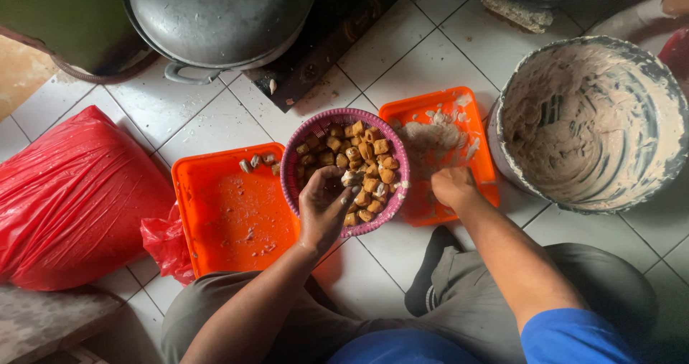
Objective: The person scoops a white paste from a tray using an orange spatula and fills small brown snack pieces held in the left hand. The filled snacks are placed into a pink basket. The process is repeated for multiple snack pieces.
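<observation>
- Left hand (323,210) is reaching into the purple basket (298,143), fingers loosely curled and a little apart, tips touching the brown fried cubes (372,164); cannot tell if one is actually pinched.
- Right hand (452,187) is resting on the right orange tray (459,100), fingers curled under and hidden, so how far they are spread is unclear; it is touching the pale paste (430,138) smeared there.
- Basket is sitting between the two trays, overlapping both; round, no long axis, opening facing up.
- Left orange tray (230,213) is lying on the white tiled floor (402,44), a few cubes at its top edge.
- Grey bucket (592,120) coated in paste is standing right of the trays.
- Red plastic bag (68,199) is lying far left; metal pot (215,19) is at the top.
</observation>
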### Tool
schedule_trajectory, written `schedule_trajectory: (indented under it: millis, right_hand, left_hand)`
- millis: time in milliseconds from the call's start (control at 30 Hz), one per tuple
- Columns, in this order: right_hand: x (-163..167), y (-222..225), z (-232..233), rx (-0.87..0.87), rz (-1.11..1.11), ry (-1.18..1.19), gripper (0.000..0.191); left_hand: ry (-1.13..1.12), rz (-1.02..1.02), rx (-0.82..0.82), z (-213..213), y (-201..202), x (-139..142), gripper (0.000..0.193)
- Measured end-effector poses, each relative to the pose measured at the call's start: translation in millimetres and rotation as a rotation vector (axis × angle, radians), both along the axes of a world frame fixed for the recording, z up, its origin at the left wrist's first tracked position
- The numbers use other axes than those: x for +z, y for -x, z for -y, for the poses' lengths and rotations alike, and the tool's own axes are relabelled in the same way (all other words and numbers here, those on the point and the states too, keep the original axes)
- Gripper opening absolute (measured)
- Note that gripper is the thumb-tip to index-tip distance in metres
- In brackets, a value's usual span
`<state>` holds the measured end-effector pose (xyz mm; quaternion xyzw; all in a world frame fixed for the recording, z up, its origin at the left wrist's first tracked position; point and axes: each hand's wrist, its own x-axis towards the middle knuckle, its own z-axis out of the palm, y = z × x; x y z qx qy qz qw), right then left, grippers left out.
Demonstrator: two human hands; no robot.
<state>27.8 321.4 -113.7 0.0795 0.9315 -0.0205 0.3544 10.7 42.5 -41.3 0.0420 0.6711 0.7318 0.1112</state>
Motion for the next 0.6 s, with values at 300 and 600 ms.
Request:
schedule_trajectory:
  millis: [300, 600]
  right_hand:
    - [34.0, -6.7, 9.3, -0.091, 0.060, 0.136, 0.029]
    - [69.2, -20.0, -53.7, 0.116, 0.297, 0.534, 0.028]
  left_hand:
    - [0.006, 0.019, -0.030, 7.2, -7.8, 3.2, 0.031]
    - [-0.024, 0.022, -0.013, 8.7, -4.6, 3.7, 0.030]
